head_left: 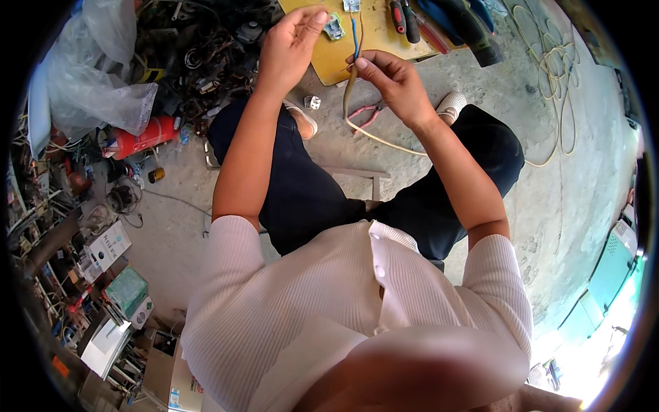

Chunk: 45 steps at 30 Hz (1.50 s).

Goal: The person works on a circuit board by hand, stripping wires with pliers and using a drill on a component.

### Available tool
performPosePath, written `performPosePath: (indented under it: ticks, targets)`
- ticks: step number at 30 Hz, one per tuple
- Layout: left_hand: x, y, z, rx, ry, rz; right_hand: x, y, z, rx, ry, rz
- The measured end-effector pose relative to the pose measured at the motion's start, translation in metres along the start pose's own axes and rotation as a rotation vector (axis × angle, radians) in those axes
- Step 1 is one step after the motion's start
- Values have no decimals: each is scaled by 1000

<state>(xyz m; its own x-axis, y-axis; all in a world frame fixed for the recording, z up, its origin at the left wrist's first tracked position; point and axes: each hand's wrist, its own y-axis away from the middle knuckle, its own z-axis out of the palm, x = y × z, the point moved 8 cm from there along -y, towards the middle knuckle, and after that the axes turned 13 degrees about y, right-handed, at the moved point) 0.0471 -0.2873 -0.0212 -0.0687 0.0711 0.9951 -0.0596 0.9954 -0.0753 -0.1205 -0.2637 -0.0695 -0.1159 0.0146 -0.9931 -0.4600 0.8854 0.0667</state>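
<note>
My right hand pinches a cable between thumb and fingers, just off the near edge of a yellow board. From the cable's end a blue wire and a brown wire stick up toward a small white fitting at the top edge. My left hand is raised beside the board with thumb and fingers drawn together; whatever is in them cannot be made out. Close to its fingertips lies a small green-and-white part with metal pieces.
Red-and-black screwdrivers and a dark power tool lie on the board. On the floor are red-handled pliers, a white block and coiled cable. A red cylinder, plastic bags and scrap crowd the left.
</note>
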Motion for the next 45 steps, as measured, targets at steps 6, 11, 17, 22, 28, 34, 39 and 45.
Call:
performPosePath:
  ticks: [6, 11, 17, 22, 28, 34, 39, 45]
  targets:
    - [20, -8, 12, -293, -619, 222, 0, 6, -13, 110, -199, 143]
    - [9, -35, 21, -627, -858, 115, -5, 4, -27, 115, -265, 121]
    - [-10, -48, 15, -570, -901, 419, -15, 10, -47, 115, -314, 92]
    - [-3, -41, 13, -546, -487, -44, -25, 20, -59, 101, -333, 84]
    - [26, -23, 26, -582, -259, -170, -35, 31, -63, 46, -320, 59]
    - [50, -12, 37, -627, -287, -148, -38, 37, -59, 19, -289, 42]
    - [65, -4, 46, -659, -397, -123, -38, 43, -58, 16, -259, 56]
    - [45, -13, 43, -622, -645, 54, -30, 43, -56, 29, -281, 39]
